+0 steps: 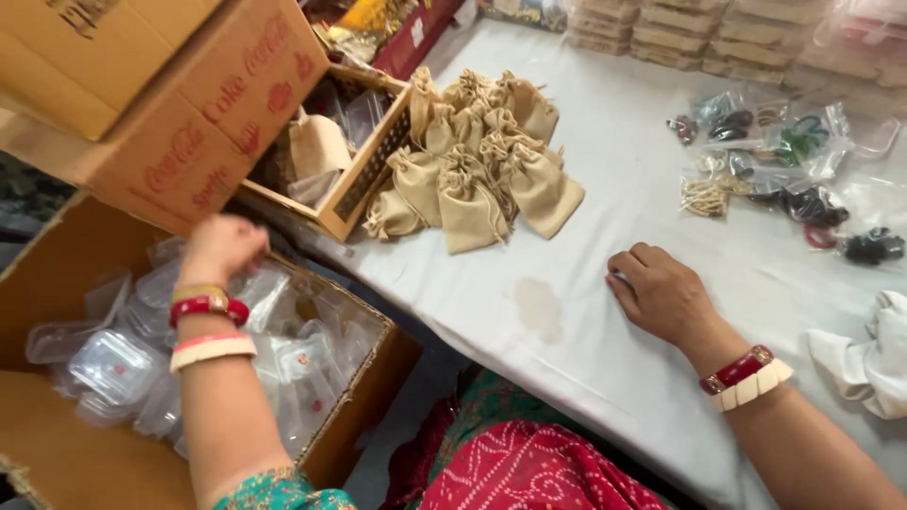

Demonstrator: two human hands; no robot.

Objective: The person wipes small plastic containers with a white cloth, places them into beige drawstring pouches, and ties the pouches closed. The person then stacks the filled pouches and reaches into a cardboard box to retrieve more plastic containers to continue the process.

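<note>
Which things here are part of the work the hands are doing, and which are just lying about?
In hand:
left hand, reaching into the cardboard box
clear plastic containers in that box
right hand, resting on the white tablecloth

Lying about:
pile of beige drawstring pouches
wooden tray
bagged trinkets
white cloth

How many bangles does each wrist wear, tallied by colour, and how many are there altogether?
Left hand wrist:
Gold bangle: 1
Red bangle: 1
Cream bangle: 1

Right hand wrist:
Red bangle: 1
Cream bangle: 1

By colour: red 2, cream 2, gold 1.
Total: 5
</note>
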